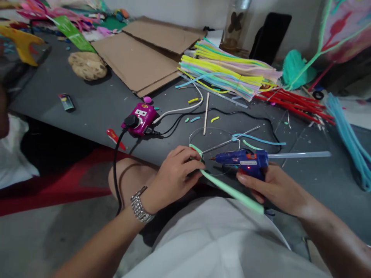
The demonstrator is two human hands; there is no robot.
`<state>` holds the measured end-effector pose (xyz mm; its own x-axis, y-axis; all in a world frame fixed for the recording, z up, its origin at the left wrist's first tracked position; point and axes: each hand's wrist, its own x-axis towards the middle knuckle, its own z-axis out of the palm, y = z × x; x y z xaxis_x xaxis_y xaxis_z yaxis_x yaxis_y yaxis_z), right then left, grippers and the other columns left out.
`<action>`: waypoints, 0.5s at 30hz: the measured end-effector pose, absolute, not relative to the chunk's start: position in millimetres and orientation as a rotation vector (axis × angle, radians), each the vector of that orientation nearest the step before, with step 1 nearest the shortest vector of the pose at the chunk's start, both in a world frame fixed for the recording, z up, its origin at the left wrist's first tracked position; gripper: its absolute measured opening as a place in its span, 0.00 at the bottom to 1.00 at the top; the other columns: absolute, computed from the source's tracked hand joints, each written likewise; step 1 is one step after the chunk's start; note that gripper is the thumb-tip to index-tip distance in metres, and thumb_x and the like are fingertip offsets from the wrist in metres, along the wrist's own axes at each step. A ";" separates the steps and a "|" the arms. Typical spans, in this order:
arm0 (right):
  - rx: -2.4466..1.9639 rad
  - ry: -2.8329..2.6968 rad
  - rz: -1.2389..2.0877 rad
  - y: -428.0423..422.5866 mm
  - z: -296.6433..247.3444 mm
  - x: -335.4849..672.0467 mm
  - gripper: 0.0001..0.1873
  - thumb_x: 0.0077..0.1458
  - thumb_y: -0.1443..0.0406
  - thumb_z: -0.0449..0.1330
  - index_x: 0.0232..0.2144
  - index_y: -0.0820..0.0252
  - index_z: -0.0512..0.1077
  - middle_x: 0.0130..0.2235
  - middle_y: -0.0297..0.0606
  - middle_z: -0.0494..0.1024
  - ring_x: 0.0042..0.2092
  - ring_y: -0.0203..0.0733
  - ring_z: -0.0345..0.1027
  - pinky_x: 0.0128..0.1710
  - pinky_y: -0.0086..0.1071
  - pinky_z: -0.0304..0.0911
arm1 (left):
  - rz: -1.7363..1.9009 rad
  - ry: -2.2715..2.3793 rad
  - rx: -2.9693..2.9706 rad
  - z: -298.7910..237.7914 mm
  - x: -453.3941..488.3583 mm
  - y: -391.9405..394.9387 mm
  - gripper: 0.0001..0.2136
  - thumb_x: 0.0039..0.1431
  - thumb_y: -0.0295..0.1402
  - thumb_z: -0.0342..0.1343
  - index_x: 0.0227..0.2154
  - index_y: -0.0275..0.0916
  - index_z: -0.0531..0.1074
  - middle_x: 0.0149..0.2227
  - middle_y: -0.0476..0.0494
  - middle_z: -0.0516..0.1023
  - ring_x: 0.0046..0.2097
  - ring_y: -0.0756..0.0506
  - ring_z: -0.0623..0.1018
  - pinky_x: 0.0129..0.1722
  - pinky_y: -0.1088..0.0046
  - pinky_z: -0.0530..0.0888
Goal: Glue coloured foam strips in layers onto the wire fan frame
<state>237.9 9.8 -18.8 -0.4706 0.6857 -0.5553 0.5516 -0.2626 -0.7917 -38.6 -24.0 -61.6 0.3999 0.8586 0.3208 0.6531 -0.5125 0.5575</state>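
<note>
Several fingers of our left hand (178,173) are pinched on the green strip (232,192) near one end; its long axis runs from them toward four o'clock. Just beside them, at two, the glue gun's nozzle (213,158) points to nine, our right hand (268,185) gripping the glue gun (251,159).

Left grip (177,170) pinched, fingers (185,155) curled; right grip (274,188) wrapped closed; forearms (106,235) slanting inward.

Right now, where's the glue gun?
The glue gun is right of centre in the head view, in the right hand, nozzle toward the left hand.
</note>
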 end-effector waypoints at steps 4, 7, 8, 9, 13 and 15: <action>-1.544 -1.760 1.876 2.6 -24.6 228.6 0.21 0.58 0.47 0.61 0.24 0.56 0.68 0.15 0.27 0.65 0.20 0.34 0.58 0.21 0.28 0.54 | 0.999 1.353 2.304 -77.8 -36.1 -34.9 0.07 0.64 0.22 0.57 0.39 0.41 0.77 0.42 0.41 0.81 0.45 0.44 0.79 0.45 0.62 0.79; -1.493 -1.745 1.884 2.0 -25.1 221.3 0.21 0.57 0.49 0.61 0.22 0.55 0.66 0.15 0.27 0.63 0.18 0.33 0.56 0.18 0.28 0.51 | 1.095 1.394 2.296 -91.3 -38.3 -45.3 0.07 0.64 0.23 0.58 0.40 0.42 0.77 0.43 0.40 0.83 0.47 0.44 0.81 0.46 0.62 0.81; -1.476 -1.766 1.867 2.2 -25.5 219.6 0.21 0.57 0.49 0.61 0.21 0.55 0.66 0.15 0.26 0.63 0.18 0.32 0.55 0.17 0.28 0.50 | 1.113 1.391 2.297 -94.8 -39.5 -48.0 0.08 0.64 0.23 0.58 0.41 0.42 0.77 0.44 0.40 0.83 0.48 0.43 0.82 0.47 0.61 0.81; -1.462 -1.798 1.837 2.4 -26.4 218.3 0.21 0.57 0.50 0.60 0.20 0.55 0.66 0.14 0.26 0.62 0.18 0.32 0.55 0.17 0.28 0.50 | 1.125 1.381 2.298 -97.4 -40.8 -50.0 0.08 0.64 0.23 0.58 0.42 0.42 0.77 0.45 0.39 0.84 0.50 0.43 0.82 0.48 0.61 0.82; -1.500 -1.968 1.642 3.1 -33.2 215.5 0.19 0.60 0.53 0.59 0.21 0.56 0.70 0.16 0.28 0.65 0.19 0.34 0.58 0.19 0.29 0.54 | 1.153 1.323 2.308 -101.1 -45.2 -51.4 0.10 0.63 0.21 0.59 0.44 0.41 0.77 0.45 0.38 0.84 0.52 0.42 0.83 0.50 0.61 0.83; -1.534 -2.050 1.552 3.2 -36.0 214.0 0.18 0.60 0.54 0.58 0.23 0.56 0.72 0.20 0.31 0.71 0.23 0.36 0.63 0.23 0.30 0.59 | 1.156 1.302 2.310 -100.8 -46.7 -50.1 0.11 0.63 0.21 0.59 0.45 0.40 0.77 0.45 0.38 0.84 0.53 0.42 0.83 0.50 0.62 0.83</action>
